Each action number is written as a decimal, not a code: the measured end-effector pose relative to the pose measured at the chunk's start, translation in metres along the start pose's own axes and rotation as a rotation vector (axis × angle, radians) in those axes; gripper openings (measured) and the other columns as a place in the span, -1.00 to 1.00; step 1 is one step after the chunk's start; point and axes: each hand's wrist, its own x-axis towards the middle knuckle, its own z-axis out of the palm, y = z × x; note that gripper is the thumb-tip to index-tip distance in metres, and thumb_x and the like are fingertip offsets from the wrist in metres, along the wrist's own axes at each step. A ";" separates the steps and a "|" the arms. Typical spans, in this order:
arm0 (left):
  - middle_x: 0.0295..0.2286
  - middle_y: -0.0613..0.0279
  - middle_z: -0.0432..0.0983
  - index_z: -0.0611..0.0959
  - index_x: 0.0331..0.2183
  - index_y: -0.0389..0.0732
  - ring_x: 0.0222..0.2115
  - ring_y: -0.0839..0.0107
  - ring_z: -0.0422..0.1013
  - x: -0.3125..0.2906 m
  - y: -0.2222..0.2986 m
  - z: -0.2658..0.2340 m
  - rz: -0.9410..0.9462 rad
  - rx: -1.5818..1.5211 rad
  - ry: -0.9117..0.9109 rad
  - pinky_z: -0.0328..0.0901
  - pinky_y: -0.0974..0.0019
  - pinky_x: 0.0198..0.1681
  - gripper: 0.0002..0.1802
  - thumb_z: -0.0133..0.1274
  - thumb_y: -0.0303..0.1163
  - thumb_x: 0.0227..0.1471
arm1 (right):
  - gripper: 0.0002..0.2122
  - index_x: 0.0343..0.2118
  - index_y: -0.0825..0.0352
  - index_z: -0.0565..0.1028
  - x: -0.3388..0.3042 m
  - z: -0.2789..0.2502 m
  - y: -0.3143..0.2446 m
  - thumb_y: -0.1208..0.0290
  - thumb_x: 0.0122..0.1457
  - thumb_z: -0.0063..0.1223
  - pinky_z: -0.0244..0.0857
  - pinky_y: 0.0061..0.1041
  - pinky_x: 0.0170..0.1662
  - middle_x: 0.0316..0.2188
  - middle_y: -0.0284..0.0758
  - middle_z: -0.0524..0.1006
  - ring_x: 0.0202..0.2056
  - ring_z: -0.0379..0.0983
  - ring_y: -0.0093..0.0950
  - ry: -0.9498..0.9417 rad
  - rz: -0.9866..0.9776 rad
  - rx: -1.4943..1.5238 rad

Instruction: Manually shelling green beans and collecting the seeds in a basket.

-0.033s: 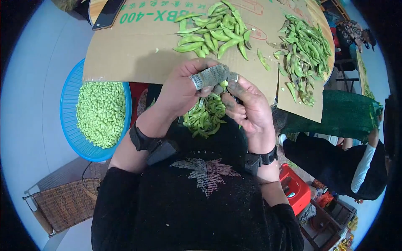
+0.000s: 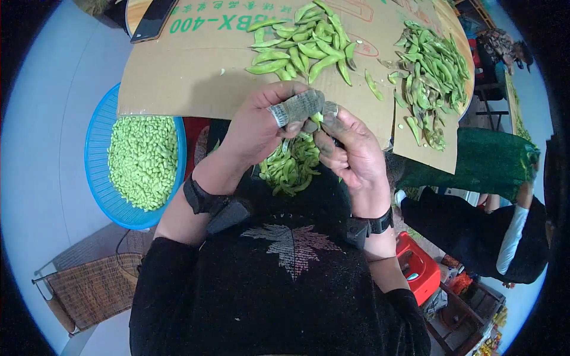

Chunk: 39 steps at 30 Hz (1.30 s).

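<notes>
My left hand (image 2: 256, 124) and my right hand (image 2: 358, 155) meet at the cardboard's near edge, fingertips closed on a small green bean pod (image 2: 318, 120). Only a bit of the pod shows; the fingers hide the rest. Soiled wrappings cover the left thumb and a right fingertip. Below the hands, a heap of opened pods (image 2: 290, 169) lies at my lap. On the cardboard (image 2: 172, 80) beyond my hands is a pile of plump green pods (image 2: 309, 44). A blue basket (image 2: 98, 172) of shelled green beans (image 2: 142, 163) stands left of my left forearm.
Another pile of darker pods (image 2: 432, 71) lies at the right of the cardboard. A phone (image 2: 153, 21) rests at the far left. To the right are a person in dark clothing (image 2: 475, 234), a green net (image 2: 469, 160) and a red stool (image 2: 420, 270). A woven chair (image 2: 92, 291) stands lower left.
My hands stay almost in place on the pod, with only a slight shift of the fingers. The arm of the person at the right has moved a little.
</notes>
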 end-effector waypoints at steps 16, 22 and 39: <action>-0.47 0.37 0.43 0.56 -0.25 -0.25 -0.49 0.63 0.30 0.004 -0.003 0.005 0.185 0.408 0.115 0.22 0.54 -0.41 -0.60 -0.19 -0.71 -0.19 | -0.81 -0.26 0.38 0.43 0.027 -0.008 -0.033 0.42 0.08 -0.01 0.27 -0.53 -0.51 -0.63 -0.30 0.47 -0.62 0.39 -0.40 0.468 -0.713 -1.530; -0.43 0.22 0.51 0.60 -0.25 -0.24 -0.39 0.43 0.41 -0.007 0.013 0.010 0.271 1.171 -0.208 0.27 0.42 -0.27 -0.74 0.04 -0.51 -0.09 | -0.86 -0.43 0.32 0.41 0.051 0.003 -0.049 0.36 0.02 -0.02 0.30 -0.19 -0.47 -0.63 -0.05 0.44 -0.52 0.42 -0.10 0.515 -0.603 -2.124; -0.53 0.49 0.32 0.48 -0.10 -0.22 -0.60 0.73 0.15 0.007 0.011 0.020 -0.003 0.182 0.148 0.09 0.63 -0.52 -0.63 -0.09 -0.57 -0.02 | -0.91 -0.37 0.36 0.41 0.013 0.000 -0.048 0.46 0.13 -0.08 -0.10 -0.76 -0.76 -0.74 -0.51 0.29 -0.80 0.07 -0.75 0.174 -0.142 -0.367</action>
